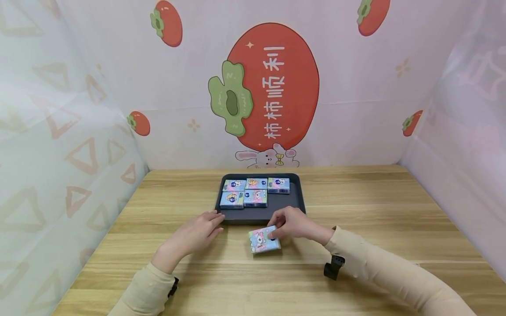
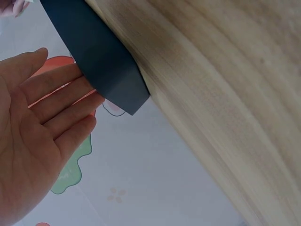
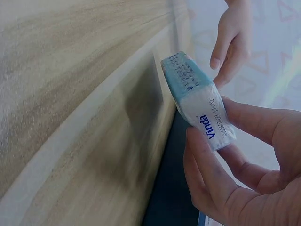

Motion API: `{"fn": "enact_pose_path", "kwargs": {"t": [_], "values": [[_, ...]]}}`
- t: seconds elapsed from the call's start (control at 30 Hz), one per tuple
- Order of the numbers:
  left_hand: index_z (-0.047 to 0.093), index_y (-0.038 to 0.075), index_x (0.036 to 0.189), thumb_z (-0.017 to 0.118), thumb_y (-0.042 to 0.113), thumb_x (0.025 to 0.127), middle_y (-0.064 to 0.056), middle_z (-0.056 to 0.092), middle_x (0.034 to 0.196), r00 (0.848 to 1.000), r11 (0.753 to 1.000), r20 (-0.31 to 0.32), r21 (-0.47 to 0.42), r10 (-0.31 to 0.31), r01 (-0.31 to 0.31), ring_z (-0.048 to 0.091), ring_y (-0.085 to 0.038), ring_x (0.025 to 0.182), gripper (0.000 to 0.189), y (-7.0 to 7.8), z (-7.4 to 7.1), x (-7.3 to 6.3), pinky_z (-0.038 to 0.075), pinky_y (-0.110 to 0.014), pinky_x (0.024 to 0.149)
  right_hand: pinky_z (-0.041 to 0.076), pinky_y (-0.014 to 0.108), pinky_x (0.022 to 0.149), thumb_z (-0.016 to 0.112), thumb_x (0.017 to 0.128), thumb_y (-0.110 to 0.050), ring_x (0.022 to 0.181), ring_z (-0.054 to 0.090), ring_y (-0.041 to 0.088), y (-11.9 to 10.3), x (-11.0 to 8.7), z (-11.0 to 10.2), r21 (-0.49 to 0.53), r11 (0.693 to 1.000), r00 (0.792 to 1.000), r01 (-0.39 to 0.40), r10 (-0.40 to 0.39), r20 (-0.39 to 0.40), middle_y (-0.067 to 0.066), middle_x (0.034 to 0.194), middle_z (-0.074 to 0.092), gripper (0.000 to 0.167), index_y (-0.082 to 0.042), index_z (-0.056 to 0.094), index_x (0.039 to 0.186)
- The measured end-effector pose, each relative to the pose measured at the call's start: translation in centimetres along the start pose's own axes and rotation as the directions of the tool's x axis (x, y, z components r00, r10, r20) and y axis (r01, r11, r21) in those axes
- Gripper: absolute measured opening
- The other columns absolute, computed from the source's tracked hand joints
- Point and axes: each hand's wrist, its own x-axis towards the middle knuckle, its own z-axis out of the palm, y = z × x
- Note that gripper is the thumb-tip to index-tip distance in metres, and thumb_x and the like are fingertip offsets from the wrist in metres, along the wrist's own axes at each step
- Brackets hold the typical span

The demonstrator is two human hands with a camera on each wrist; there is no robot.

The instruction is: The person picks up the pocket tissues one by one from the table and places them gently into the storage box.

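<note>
Between thumb and fingers my right hand pinches a small pastel tissue pack, just in front of the dark tray. In the right wrist view the pack shows a white end printed "Vinda", raised over the table. My left hand has its fingers extended, fingertips at the tray's front left corner. The left wrist view shows that palm with the fingertips against the tray wall. Several similar packs lie in the tray, a row of three at the back and two in front on the left.
The tray stands on a wooden table near its back edge. Behind it hangs a pale cloth backdrop with a big printed persimmon. A patterned cloth side wall borders the table on the left.
</note>
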Motion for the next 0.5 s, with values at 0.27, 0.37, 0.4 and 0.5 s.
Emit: {"fn": "enact_pose_path", "kwargs": {"t": [0.27, 0.37, 0.4, 0.5], "values": [[0.060, 0.002, 0.126, 0.056, 0.026, 0.096, -0.017, 0.059, 0.129, 1.000, 1.000, -0.009, -0.001, 0.006, -0.006, 0.054, -0.031, 0.122, 0.039, -0.1, 0.1, -0.1, 0.048, -0.045, 0.101, 0.046, 0.024, 0.063, 0.082, 0.073, -0.027, 0.078, 0.054, 0.013, 0.4, 0.2, -1.0, 0.007, 0.999, 0.999, -0.032, 0.033, -0.026, -0.004, 0.080, 0.064, 0.019, -0.019, 0.073, 0.088], [0.060, 0.002, 0.126, 0.056, 0.026, 0.096, -0.017, 0.059, 0.129, 1.000, 1.000, -0.010, 0.001, 0.008, -0.008, 0.054, -0.031, 0.122, 0.039, -0.1, 0.2, -0.1, 0.048, -0.045, 0.101, 0.046, 0.025, 0.063, 0.082, 0.073, -0.027, 0.078, 0.054, 0.013, 0.6, 0.2, -1.4, 0.016, 0.999, 0.999, -0.040, 0.041, -0.036, -0.004, 0.081, 0.064, 0.019, -0.020, 0.073, 0.088], [0.060, 0.002, 0.126, 0.056, 0.027, 0.096, -0.017, 0.059, 0.129, 1.000, 1.000, -0.011, 0.002, 0.010, -0.009, 0.054, -0.031, 0.122, 0.039, -0.1, 0.2, -0.1, 0.048, -0.045, 0.101, 0.046, 0.025, 0.063, 0.081, 0.073, -0.027, 0.078, 0.054, 0.013, 0.6, 0.2, -1.5, 0.015, 0.999, 0.998, -0.040, 0.040, -0.040, -0.004, 0.081, 0.065, 0.019, -0.019, 0.073, 0.088], [0.060, 0.002, 0.125, 0.056, 0.026, 0.096, -0.017, 0.059, 0.129, 1.000, 1.000, -0.013, 0.002, 0.011, -0.011, 0.055, -0.031, 0.122, 0.039, -0.2, 0.2, -0.1, 0.048, -0.045, 0.101, 0.045, 0.025, 0.063, 0.081, 0.074, -0.026, 0.077, 0.054, 0.014, 0.6, 0.3, -1.9, 0.017, 0.999, 0.998, -0.040, 0.041, -0.043, -0.004, 0.081, 0.065, 0.019, -0.018, 0.073, 0.090]]}}
